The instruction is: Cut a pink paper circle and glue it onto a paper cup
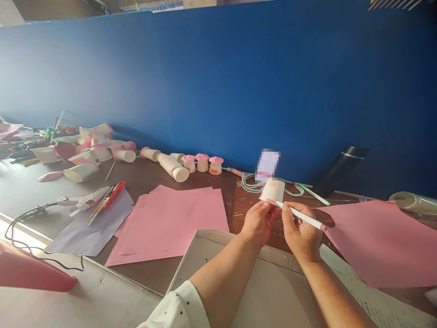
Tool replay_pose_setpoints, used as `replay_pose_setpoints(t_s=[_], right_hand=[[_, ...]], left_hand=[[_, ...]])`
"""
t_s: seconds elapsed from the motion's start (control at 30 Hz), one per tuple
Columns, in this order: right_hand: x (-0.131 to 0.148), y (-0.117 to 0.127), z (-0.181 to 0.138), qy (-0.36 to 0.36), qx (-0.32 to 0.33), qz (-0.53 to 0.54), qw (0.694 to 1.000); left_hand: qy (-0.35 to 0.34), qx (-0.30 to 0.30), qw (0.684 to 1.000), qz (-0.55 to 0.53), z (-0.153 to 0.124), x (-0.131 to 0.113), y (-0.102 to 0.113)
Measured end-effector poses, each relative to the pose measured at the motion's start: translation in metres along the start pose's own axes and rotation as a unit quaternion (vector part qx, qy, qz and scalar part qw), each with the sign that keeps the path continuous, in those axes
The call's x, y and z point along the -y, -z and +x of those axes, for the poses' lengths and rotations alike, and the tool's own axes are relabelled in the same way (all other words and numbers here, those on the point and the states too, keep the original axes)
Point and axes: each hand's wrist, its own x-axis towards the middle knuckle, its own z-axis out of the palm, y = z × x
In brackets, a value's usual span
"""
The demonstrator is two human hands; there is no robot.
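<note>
At the left of the counter (227, 183), paper cups (80, 173), some with pink pieces, lie jumbled. Nearer, a glue gun (82, 200) and a red utility knife (108, 200) rest on a purple sheet (90, 234). Next come a stack of pink paper (177, 223) and, behind it, a sleeve of nested cups (172, 166) on its side, then 3 small cups (202, 166) with pink tops standing in a row. The left hand (257, 223) is closed on the lower edge of 1 white cup (273, 191), raised mouth down, slightly tilted, with an orange window on its side. The right hand (302, 234) grips a white marker (305, 216), its tip at the cup's lower edge. Farther right are a dark bottle (336, 173) and a pink sheet (392, 241).
</note>
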Motion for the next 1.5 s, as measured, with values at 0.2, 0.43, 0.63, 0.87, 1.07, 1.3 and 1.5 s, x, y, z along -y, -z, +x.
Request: replay_pose_setpoints(t_s=[0.2,0.43,0.63,0.87,1.07,1.3,1.5], right_hand=[[0.0012,0.0003,0.0009,0.002,0.001,-0.003,1.000],[0.0023,0.0015,0.0012,0.001,-0.012,-0.017,1.000],[0.0020,0.0012,0.0020,0.004,-0.004,-0.009,1.000],[-0.0004,0.0003,0.0006,-0.005,-0.006,0.000,1.000],[-0.0044,0.0003,-0.0014,-0.027,-0.011,0.014,0.999],[-0.0037,0.0002,-0.0009,-0.025,-0.007,0.014,1.000],[-0.0006,0.0012,0.0003,-0.003,-0.008,0.007,1.000]], left_hand=[[-0.003,0.007,1.000,0.001,0.0000,0.0008,0.0000],[0.000,-0.001,1.000,-0.001,-0.0003,-0.0012,-0.0011],[0.003,-0.007,1.000,0.000,-0.0002,-0.0008,-0.0007],[0.007,0.000,1.000,-0.004,-0.0005,-0.0007,-0.0014],[0.007,-0.004,1.000,-0.023,0.0005,-0.0009,-0.0005],[0.013,-0.022,1.000,-0.005,-0.0007,-0.0018,-0.0024],[0.004,-0.012,1.000,0.015,0.0015,0.0016,0.0009]])
